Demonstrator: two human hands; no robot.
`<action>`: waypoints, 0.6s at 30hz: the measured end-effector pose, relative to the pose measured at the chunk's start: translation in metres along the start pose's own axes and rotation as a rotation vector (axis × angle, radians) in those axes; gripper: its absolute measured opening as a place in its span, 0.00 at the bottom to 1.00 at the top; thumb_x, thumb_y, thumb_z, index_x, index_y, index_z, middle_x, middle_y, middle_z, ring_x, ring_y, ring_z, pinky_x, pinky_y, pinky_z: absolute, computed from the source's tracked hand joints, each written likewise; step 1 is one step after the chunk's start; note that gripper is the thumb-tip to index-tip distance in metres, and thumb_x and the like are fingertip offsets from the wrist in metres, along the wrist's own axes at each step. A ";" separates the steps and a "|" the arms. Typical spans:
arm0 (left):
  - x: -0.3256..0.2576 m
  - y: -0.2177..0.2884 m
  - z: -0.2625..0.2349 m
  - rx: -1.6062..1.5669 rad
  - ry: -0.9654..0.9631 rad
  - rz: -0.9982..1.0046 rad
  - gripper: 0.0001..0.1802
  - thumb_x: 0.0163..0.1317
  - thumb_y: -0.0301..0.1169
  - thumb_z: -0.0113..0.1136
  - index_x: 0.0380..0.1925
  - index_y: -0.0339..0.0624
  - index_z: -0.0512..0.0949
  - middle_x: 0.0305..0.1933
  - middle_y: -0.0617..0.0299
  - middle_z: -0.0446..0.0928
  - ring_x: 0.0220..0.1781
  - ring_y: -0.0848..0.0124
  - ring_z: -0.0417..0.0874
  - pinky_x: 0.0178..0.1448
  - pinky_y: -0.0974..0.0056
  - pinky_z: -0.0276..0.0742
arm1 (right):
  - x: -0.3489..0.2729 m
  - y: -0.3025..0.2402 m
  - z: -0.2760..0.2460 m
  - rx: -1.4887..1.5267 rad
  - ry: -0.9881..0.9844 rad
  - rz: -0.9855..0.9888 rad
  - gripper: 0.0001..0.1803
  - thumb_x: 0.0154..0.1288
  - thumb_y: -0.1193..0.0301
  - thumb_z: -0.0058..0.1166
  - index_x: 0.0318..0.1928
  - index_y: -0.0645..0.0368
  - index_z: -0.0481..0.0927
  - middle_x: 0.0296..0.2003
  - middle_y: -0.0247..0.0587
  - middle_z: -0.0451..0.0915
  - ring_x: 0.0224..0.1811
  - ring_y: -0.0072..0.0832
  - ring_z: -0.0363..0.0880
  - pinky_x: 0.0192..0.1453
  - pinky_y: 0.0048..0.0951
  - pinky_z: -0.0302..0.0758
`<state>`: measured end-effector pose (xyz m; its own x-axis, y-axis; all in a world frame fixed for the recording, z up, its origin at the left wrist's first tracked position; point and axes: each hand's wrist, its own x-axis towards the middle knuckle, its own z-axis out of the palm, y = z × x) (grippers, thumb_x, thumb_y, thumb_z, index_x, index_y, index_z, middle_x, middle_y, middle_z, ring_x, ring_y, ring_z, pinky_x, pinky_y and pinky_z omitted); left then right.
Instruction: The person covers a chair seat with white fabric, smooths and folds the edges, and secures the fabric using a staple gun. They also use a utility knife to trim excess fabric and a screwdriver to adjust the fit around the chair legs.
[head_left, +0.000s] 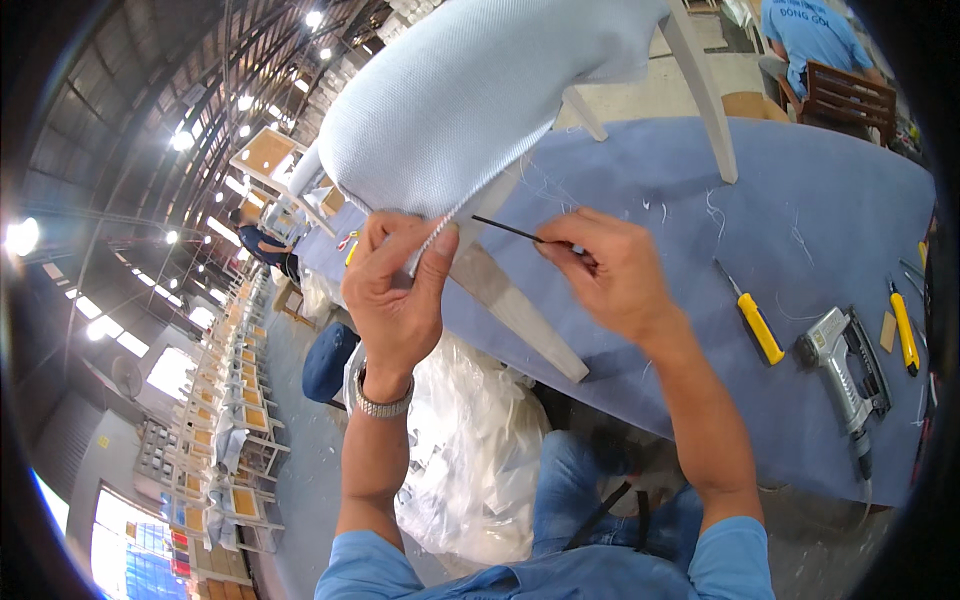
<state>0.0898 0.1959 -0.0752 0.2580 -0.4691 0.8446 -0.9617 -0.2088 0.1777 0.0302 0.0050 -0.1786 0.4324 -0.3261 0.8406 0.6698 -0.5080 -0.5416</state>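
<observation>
An upholstered chair (pixel 450 105) with pale blue woven fabric lies tipped on the blue-covered table (pixel 640 240), its whitish wooden legs sticking out. My left hand (pixel 395 285) is closed at the lower corner of the upholstery, thumb and fingers pinching a white twisted cord (pixel 432 240) that runs along the fabric edge. My right hand (pixel 615 275) grips a thin black rod (pixel 508 228) between thumb and fingers. Its tip points left, toward the cord, with a small gap between them. Whatever lies inside the right palm is hidden.
A yellow-handled screwdriver (pixel 757 325), a silver staple gun (pixel 842 370) with a hose and a yellow cutter (pixel 904 330) lie on the right. Loose threads (pixel 715 210) are scattered about. Clear plastic sheeting (pixel 470 450) hangs below the table. Rows of chair frames (pixel 240 440) and other people are farther off.
</observation>
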 end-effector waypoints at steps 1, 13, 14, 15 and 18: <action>0.001 0.000 0.003 -0.031 0.024 -0.015 0.08 0.61 0.27 0.72 0.40 0.37 0.88 0.34 0.61 0.79 0.36 0.72 0.76 0.42 0.70 0.70 | -0.006 0.003 -0.003 0.016 -0.011 0.051 0.03 0.63 0.79 0.63 0.38 0.63 0.84 0.28 0.39 0.80 0.22 0.26 0.73 0.26 0.27 0.69; -0.005 -0.009 0.011 0.019 0.083 0.087 0.07 0.62 0.26 0.71 0.39 0.35 0.87 0.35 0.59 0.78 0.37 0.70 0.75 0.44 0.68 0.70 | -0.009 0.012 -0.010 -0.038 -0.061 0.058 0.04 0.63 0.78 0.64 0.39 0.61 0.84 0.29 0.40 0.81 0.22 0.26 0.75 0.27 0.27 0.71; -0.006 -0.011 0.011 0.062 0.090 0.122 0.07 0.61 0.26 0.71 0.38 0.35 0.87 0.34 0.59 0.77 0.37 0.69 0.75 0.43 0.67 0.70 | -0.006 0.011 -0.008 -0.034 -0.064 0.040 0.04 0.63 0.78 0.64 0.39 0.61 0.84 0.29 0.40 0.81 0.23 0.27 0.76 0.27 0.27 0.72; -0.008 -0.012 0.011 0.104 0.096 0.157 0.07 0.61 0.26 0.71 0.38 0.36 0.87 0.34 0.59 0.77 0.36 0.68 0.75 0.43 0.67 0.70 | -0.003 0.009 -0.006 -0.031 -0.067 0.022 0.04 0.63 0.78 0.64 0.39 0.61 0.84 0.29 0.40 0.81 0.23 0.28 0.76 0.27 0.27 0.72; -0.015 -0.008 0.020 0.125 0.173 0.150 0.08 0.58 0.26 0.73 0.38 0.38 0.87 0.33 0.58 0.75 0.36 0.67 0.75 0.43 0.66 0.70 | 0.004 0.004 -0.002 -0.038 -0.073 -0.001 0.04 0.62 0.78 0.64 0.39 0.61 0.84 0.28 0.41 0.81 0.23 0.30 0.76 0.27 0.28 0.72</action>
<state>0.0950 0.1874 -0.0998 0.0829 -0.3513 0.9326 -0.9663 -0.2573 -0.0110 0.0333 0.0005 -0.1771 0.4757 -0.2672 0.8381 0.6471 -0.5390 -0.5392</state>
